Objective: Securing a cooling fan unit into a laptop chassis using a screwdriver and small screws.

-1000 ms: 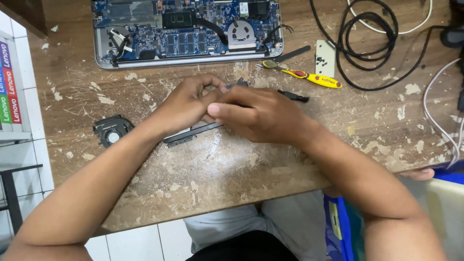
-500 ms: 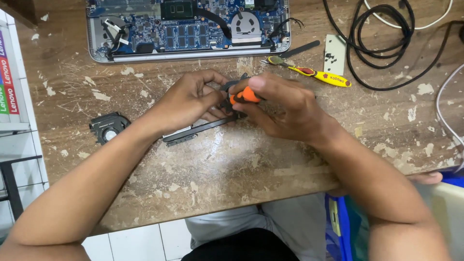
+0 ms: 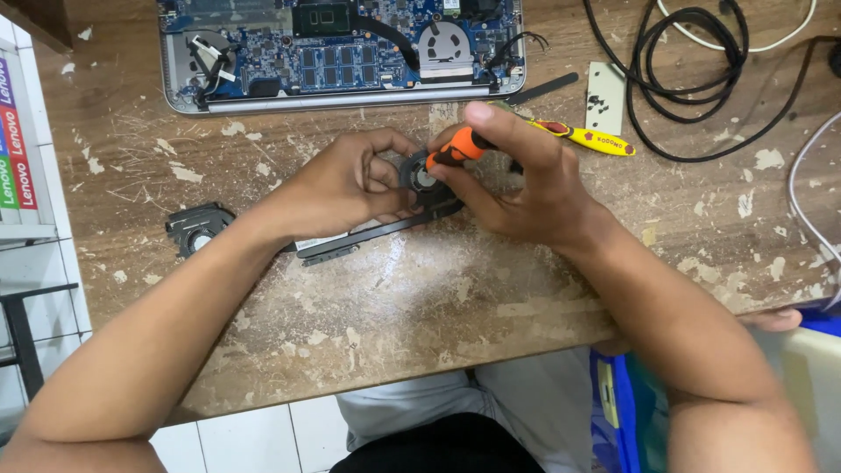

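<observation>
Head view: the left hand (image 3: 346,188) pinches a small black cooling fan (image 3: 423,178) with its heat pipe (image 3: 377,235) lying on the worn wooden counter (image 3: 420,307). The right hand (image 3: 517,188) grips an orange-handled screwdriver (image 3: 458,147) against the fan. An opened laptop (image 3: 342,48) lies beyond; a second fan (image 3: 197,228) sits left.

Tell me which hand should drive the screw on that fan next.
Probably the right hand: it already grips the orange-handled screwdriver over the fan assembly, while the left hand steadies that part on the table.
</observation>
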